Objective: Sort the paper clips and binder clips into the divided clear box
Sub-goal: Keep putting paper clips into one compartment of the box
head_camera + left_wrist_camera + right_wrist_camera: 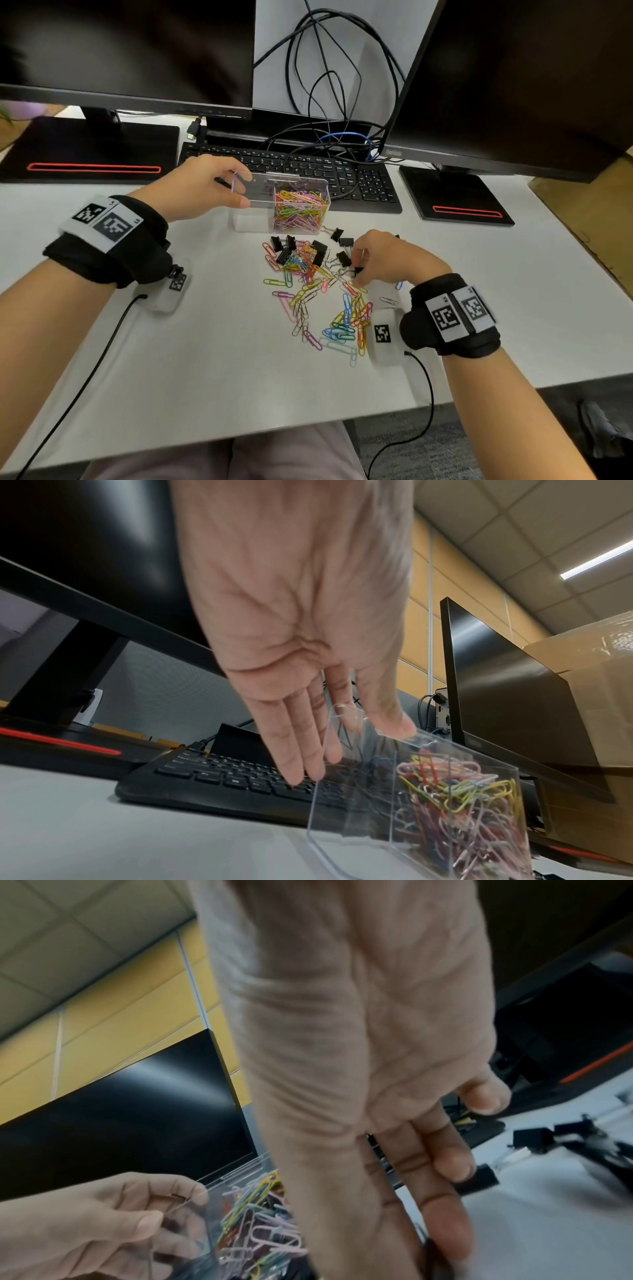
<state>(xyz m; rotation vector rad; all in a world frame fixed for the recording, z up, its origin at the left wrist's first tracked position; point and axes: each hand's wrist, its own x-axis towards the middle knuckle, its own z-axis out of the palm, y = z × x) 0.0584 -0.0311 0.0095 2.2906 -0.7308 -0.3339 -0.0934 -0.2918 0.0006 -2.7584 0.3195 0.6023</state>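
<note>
Paper clips and binder clips, the objects to be sorted, lie on the white surface (pixel 205 359) in front of the divided clear plastic box (pixel 250 219). At left, the left hand (pixel 198 186) grips the box's left end, thumb on the near wall and fingers (pixel 298 745) over the rim and down the far side; the left compartment appears to hold nothing, the right one a heap of coloured wire paper clips (pixel 301 209). Towards the centre, a loose spread of coloured paper clips (pixel 322 301) lies mixed with small black binder clips (pixel 318 248) just in front of the box. At right, the right hand (pixel 387 260) reaches into the pile with fingers curled; it appears to pinch a black binder clip (pixel 479 1179), though blur leaves this uncertain. Both kinds are judged light; paper clips lie flat and snag together, so pinch them at an edge, whereas the stiff binder clips offer their folded bodies or wire handles.
</note>
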